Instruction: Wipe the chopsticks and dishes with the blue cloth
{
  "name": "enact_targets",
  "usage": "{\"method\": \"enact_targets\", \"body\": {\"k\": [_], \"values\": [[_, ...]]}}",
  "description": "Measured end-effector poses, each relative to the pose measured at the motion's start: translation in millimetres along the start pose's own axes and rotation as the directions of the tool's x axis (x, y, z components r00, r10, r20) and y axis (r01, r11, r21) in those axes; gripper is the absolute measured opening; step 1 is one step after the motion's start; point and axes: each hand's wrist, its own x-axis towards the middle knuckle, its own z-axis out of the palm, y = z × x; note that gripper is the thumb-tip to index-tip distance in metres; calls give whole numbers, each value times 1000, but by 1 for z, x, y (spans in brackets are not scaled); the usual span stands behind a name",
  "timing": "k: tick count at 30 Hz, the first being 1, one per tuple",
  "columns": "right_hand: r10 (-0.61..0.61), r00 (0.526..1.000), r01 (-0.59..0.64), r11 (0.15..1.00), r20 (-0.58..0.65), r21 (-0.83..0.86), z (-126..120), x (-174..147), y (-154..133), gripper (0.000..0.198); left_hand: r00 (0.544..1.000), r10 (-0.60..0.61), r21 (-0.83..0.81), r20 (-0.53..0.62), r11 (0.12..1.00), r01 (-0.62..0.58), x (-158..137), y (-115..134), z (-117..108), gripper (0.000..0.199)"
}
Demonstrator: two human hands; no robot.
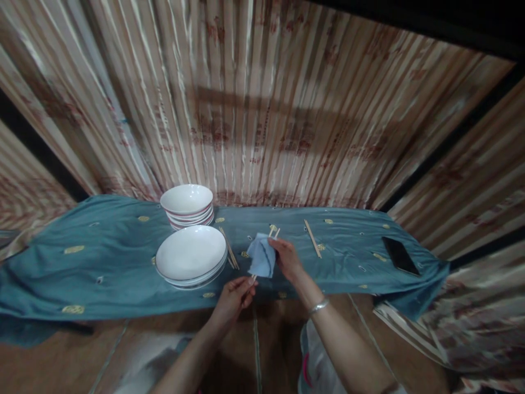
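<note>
Between my hands, above the near part of the table, is a pair of chopsticks (271, 232) with a light blue cloth (262, 256) around their middle. My left hand (234, 298) pinches the lower ends of the chopsticks. Higher up, my right hand (286, 258) grips the cloth against the sticks, and the upper tips poke out past it. Left of the cloth, several chopsticks (229, 249) lie on the tablecloth beside the plates. To the right of my right hand rests another pair of chopsticks (313, 239).
A stack of white plates (192, 254) stands left of my hands, with a stack of white bowls (187, 199) behind it. A dark phone (400, 255) lies at the right end. A teal tablecloth (123, 262) covers the table, and a striped curtain (262, 109) hangs behind.
</note>
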Motion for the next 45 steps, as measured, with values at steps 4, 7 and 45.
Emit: {"method": "enact_targets", "body": {"k": [4,7,45], "values": [[48,999,-48,999,13,-16,14,-8,22,23,1000,23,-69,-20,997,-24,5,4,-1,28],[82,997,-82,997,8,-6,18,-12,31,23,998,-15,-140,-54,990,7,8,6,0,23],[3,984,8,998,-179,58,-22,-11,1,25,992,-117,-45,37,992,119,8,-2,13,40]]}}
